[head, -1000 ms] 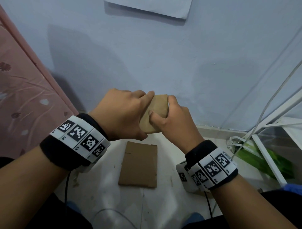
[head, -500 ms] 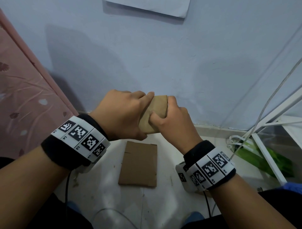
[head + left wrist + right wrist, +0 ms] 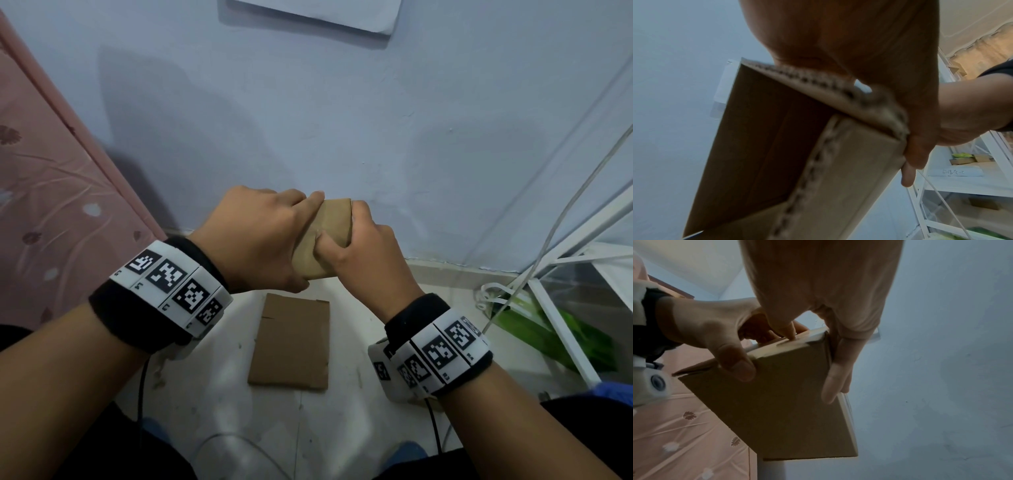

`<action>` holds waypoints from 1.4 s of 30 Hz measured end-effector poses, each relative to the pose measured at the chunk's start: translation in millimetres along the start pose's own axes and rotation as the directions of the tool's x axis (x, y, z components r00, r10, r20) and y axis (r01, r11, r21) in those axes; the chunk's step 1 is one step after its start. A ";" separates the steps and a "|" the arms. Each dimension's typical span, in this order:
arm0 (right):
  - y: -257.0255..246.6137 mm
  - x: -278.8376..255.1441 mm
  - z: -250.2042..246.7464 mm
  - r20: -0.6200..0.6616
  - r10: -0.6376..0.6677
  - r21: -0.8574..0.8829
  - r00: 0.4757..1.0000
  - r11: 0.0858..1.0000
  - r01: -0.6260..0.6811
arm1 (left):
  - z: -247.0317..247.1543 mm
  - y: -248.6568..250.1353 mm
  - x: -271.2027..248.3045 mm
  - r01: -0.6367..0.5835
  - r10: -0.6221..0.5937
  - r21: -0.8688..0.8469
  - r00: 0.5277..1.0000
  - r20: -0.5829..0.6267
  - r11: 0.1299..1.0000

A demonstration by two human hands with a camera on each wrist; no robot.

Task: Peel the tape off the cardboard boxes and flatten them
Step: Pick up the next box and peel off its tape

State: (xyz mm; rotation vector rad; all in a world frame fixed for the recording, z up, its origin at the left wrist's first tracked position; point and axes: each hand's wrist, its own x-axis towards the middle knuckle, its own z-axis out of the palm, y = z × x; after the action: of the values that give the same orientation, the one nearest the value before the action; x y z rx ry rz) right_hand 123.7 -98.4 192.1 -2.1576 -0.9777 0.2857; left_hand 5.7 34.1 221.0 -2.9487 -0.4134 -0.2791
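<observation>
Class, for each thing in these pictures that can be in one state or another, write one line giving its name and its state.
Cardboard box: held up off the floor in both hands, one end open, clear tape on the other end.
Flattened cardboard: lying flat on the floor, untouched.
Left hand: grip closed around the box.
Right hand: grip on the box, thumb pressing at the tape.

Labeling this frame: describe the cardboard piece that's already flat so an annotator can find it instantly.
Start at the pale blue wall and drop to the white floor at its base. The flattened cardboard lies there, below and between the two raised hands. Unlike the cardboard box held up in both hands, it lies flat, a plain brown rectangle, and nobody touches it.
</observation>
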 end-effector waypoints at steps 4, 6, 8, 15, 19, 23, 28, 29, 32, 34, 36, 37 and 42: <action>0.8 -0.2 2.4 0.000 0.012 0.031 1.000 0.999 -0.012 | 0.1 -0.2 -1.0 0.002 -0.002 -0.009 1.000 -0.002 1.000; -0.5 -1.0 1.7 -0.007 0.018 0.096 1.000 0.995 -0.017 | -0.8 -0.3 -1.1 0.004 -0.004 -0.007 1.000 -0.009 1.000; -1.1 -1.1 0.8 -0.011 0.013 0.100 1.000 0.995 -0.012 | -2.0 0.4 -0.1 0.005 -0.005 -0.009 1.000 -0.011 1.000; 4.3 0.4 3.4 0.014 -0.011 0.151 1.000 0.988 0.009 | -2.2 -0.3 0.8 0.010 -0.010 0.014 1.000 0.004 1.000; 6.1 0.4 5.3 0.026 0.002 0.153 1.000 0.988 -0.006 | 0.2 -2.3 -0.1 0.000 0.000 0.007 1.000 -0.027 1.000; 3.4 -1.8 7.2 0.004 0.037 0.227 0.999 0.973 -0.037 | 1.4 -1.2 -0.4 0.008 -0.009 -0.021 0.998 -0.056 1.000; 2.2 -1.2 7.9 -0.051 0.018 0.241 0.999 0.970 -0.005 | 5.5 -0.4 0.4 0.017 -0.022 -0.052 0.996 -0.086 0.999; 2.5 -0.9 7.2 -0.055 0.011 0.240 0.998 0.971 0.003 | 5.8 1.1 0.8 0.033 -0.040 -0.080 0.995 -0.093 0.996; 3.6 -0.8 7.3 -0.027 -0.047 0.164 0.999 0.985 0.050 | 7.2 3.2 4.7 0.128 -0.154 -0.246 0.984 -0.092 0.961; 2.1 -3.5 8.1 0.016 -0.092 0.082 0.996 0.993 0.090 | 12.6 -0.6 6.6 0.161 -0.171 -0.341 0.985 -0.002 0.926; 1.1 -7.0 9.0 0.055 -0.147 0.017 0.988 0.989 0.147 | 17.6 -5.1 5.9 0.154 -0.124 -0.392 0.987 0.100 0.907; 1.0 -9.1 10.1 0.068 -0.173 0.002 0.983 0.985 0.173 | 18.8 -6.4 5.6 0.154 -0.103 -0.417 0.985 0.142 0.896; -0.4 -14.5 15.9 -0.062 -0.221 0.075 0.973 0.971 0.225 | 17.7 -9.2 7.1 0.170 -0.117 -0.556 0.985 0.130 0.814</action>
State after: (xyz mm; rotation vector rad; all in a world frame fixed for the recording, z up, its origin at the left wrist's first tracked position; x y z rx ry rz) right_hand 106.1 -100.2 179.8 -1.9506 -1.1462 0.1555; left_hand 12.6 47.7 206.4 -3.5310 -0.6716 -0.3378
